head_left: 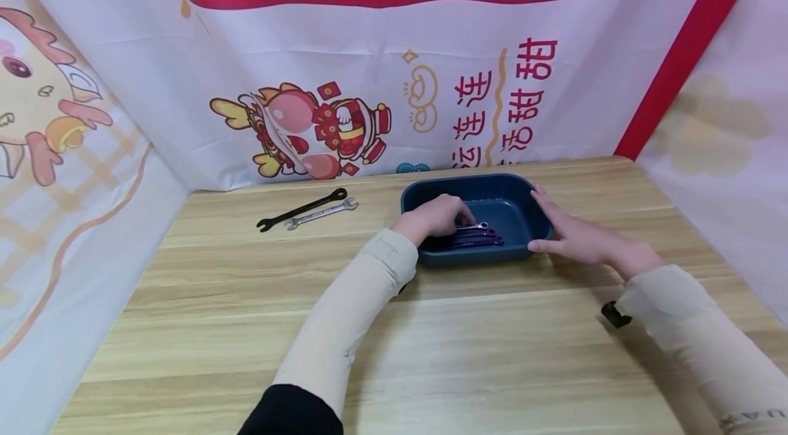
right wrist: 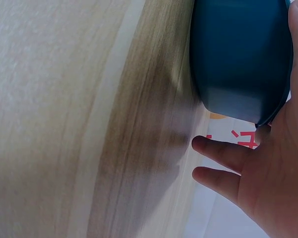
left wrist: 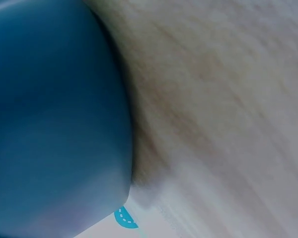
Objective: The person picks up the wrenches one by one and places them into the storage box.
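A dark blue bin (head_left: 474,258) stands near the back of the table. My left hand (head_left: 438,215) reaches over its left side, fingers bent down inside and pinching a silver wrench (head_left: 480,226). Below that wrench, several purple wrenches (head_left: 486,241) lie on the bin floor, partly hidden by the hand. At the bin's right end my right hand (head_left: 579,236) rests spread against the rim, the thumb near the front corner and straight fingers toward the back. In the left wrist view the bin wall (left wrist: 54,124) hides the left hand; the right wrist view shows outstretched fingers (right wrist: 223,153) beside the bin.
To the left of the bin, a black wrench (head_left: 301,209) and a silver open-ended wrench (head_left: 323,213) lie side by side on the wooden table (head_left: 246,325). A printed cloth (head_left: 369,45) hangs right behind the table's back edge.
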Demonstrator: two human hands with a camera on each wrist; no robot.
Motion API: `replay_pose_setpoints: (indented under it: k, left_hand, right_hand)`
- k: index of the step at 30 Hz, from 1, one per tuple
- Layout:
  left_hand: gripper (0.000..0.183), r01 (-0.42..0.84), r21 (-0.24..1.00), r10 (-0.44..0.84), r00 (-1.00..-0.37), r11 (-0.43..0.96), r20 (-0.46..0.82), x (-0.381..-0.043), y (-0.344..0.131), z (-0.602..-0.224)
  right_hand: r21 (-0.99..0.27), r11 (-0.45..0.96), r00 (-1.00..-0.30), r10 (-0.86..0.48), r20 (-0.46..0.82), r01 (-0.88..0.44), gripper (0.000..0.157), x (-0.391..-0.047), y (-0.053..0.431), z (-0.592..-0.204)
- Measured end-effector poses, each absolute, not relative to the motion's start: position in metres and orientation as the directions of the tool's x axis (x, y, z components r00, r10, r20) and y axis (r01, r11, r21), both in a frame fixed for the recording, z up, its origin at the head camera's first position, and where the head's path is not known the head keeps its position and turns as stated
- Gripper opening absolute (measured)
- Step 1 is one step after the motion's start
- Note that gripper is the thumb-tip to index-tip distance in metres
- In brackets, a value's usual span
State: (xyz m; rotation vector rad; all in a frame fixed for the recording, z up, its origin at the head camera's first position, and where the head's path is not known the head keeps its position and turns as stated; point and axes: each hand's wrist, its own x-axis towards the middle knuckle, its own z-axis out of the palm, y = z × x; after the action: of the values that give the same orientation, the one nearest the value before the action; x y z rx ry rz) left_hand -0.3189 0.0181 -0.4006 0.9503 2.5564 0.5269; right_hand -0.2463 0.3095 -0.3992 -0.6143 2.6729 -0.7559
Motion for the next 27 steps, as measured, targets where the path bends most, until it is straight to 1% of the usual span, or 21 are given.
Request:
replay_pose_setpoints:
  k: [6,18,27]
  left_hand:
    - [0.045,0.530,0.459,0.665,-0.717,0.713,-0.207,-0.3177,0.0182,-0.3988]
    - [0.044,0.525,0.454,0.660,-0.720,0.720,-0.215,-0.3150,0.0193,-0.3949]
    - [0.037,0.545,0.431,0.669,-0.710,0.720,-0.221,-0.3159,0.0190,-0.3946]
  right_hand:
    - [-0.550,0.771,-0.863,-0.478,-0.164,-0.322,0.106,-0.2471,0.3095,-0.3998]
    - [-0.544,0.779,-0.867,-0.467,-0.171,-0.312,0.107,-0.2472,0.3093,-0.3967]
    - [-0.542,0.772,-0.865,-0.479,-0.152,-0.332,0.106,-0.2472,0.3108,-0.4014]
